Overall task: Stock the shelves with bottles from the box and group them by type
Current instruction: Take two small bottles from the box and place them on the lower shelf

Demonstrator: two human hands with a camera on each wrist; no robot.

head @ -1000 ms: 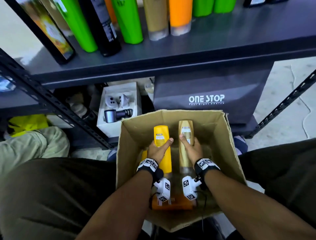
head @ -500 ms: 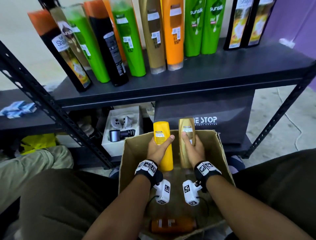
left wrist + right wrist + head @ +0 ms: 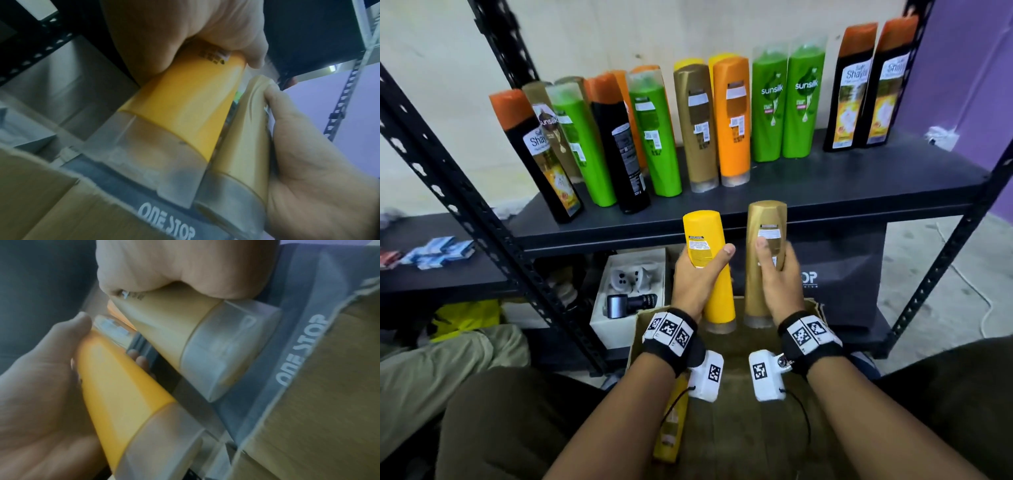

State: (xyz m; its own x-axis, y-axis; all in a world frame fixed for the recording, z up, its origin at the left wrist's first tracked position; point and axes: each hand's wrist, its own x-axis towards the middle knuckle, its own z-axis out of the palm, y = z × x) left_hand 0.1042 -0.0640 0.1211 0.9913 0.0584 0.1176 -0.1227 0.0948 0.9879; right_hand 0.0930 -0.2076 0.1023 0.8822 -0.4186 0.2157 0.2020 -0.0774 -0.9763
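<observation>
My left hand (image 3: pixel 697 277) grips a yellow bottle (image 3: pixel 707 240), cap end down, and my right hand (image 3: pixel 777 274) grips a gold bottle (image 3: pixel 765 226) the same way. Both bottles are held upright side by side, lifted above the cardboard box (image 3: pixel 739 428) and just in front of the dark shelf (image 3: pixel 825 185). The left wrist view shows the yellow bottle (image 3: pixel 185 105) beside the gold bottle (image 3: pixel 242 129); the right wrist view shows the gold bottle (image 3: pixel 174 324) and the yellow bottle (image 3: pixel 115 378). One more yellow bottle (image 3: pixel 671 425) lies in the box.
Several green, orange, gold and black bottles (image 3: pixel 661 137) stand in a row on the shelf. A slanted black upright (image 3: pixel 482 219) runs at the left, another upright (image 3: pixel 945 253) at the right. A dark "ONE STOP" bag (image 3: pixel 835 274) and a white box (image 3: pixel 630 294) sit on the lower shelf.
Both hands have lifted their bottles up out of the box toward the shelf edge. The head view has tilted up, so more of the stocked shelf shows.
</observation>
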